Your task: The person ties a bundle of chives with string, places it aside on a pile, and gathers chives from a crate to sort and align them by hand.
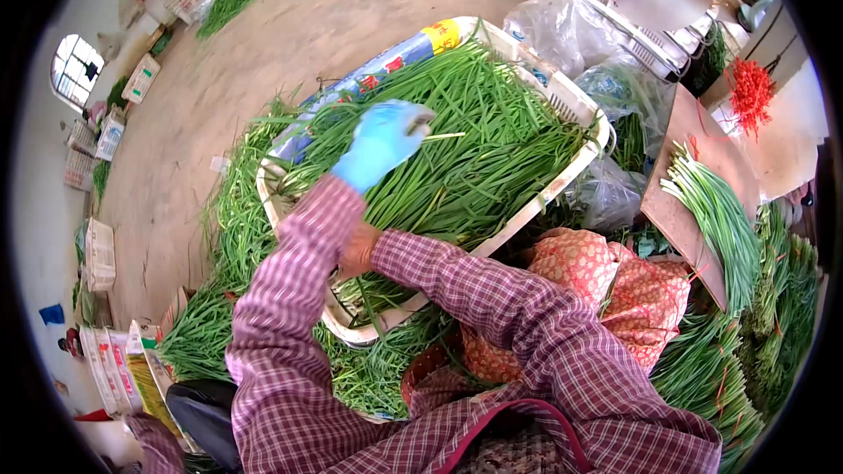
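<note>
My left hand (pixel 384 142), in a light blue glove, is over the heap of long green stalks (pixel 474 149) in a white plastic crate (pixel 544 197). Its fingers are curled, and one pale stalk (pixel 446 136) sticks out from them to the right. My right hand (pixel 358 250), which looks bare, is at the crate's near left part, beneath my left forearm. The sleeve hides its fingers, so what it holds cannot be seen. A blue and yellow printed bag (pixel 378 70) lines the crate's far side.
Loose greens (pixel 241 211) lie left of the crate. To the right, a tied bundle (pixel 716 211) lies on a brown board (pixel 672 180) near red ties (pixel 751 92). Plastic bags (pixel 566 31) sit behind. A person's sleeve (pixel 156 443) shows at bottom left, another person at top right.
</note>
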The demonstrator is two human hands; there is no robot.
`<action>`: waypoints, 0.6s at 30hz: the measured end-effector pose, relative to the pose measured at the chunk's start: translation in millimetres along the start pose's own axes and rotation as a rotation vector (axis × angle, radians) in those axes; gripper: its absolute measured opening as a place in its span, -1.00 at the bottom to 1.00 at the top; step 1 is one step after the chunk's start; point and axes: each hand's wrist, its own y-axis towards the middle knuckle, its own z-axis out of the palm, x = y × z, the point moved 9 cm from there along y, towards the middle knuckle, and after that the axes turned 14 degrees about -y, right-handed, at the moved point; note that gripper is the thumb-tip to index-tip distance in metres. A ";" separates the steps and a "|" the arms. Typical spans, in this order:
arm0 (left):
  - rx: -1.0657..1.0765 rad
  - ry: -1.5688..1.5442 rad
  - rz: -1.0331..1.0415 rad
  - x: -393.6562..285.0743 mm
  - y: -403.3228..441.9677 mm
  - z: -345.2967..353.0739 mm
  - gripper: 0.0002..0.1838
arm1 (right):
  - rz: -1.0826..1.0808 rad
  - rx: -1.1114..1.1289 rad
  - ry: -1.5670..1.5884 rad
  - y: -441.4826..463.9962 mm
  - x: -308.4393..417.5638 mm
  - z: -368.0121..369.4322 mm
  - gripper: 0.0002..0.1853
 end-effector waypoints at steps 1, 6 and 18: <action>0.072 0.072 -0.028 7.5 14.4 25.9 -0.69 | 0.003 0.010 0.011 3.0 1.2 6.0 -0.46; 0.496 0.431 -0.168 26.0 32.2 99.9 -0.61 | 0.005 -0.007 0.034 4.8 -0.3 22.2 -0.59; -0.950 -0.909 -0.265 125.7 -122.9 -220.8 -0.56 | 0.105 -0.391 0.215 -32.8 -46.0 -81.2 -0.52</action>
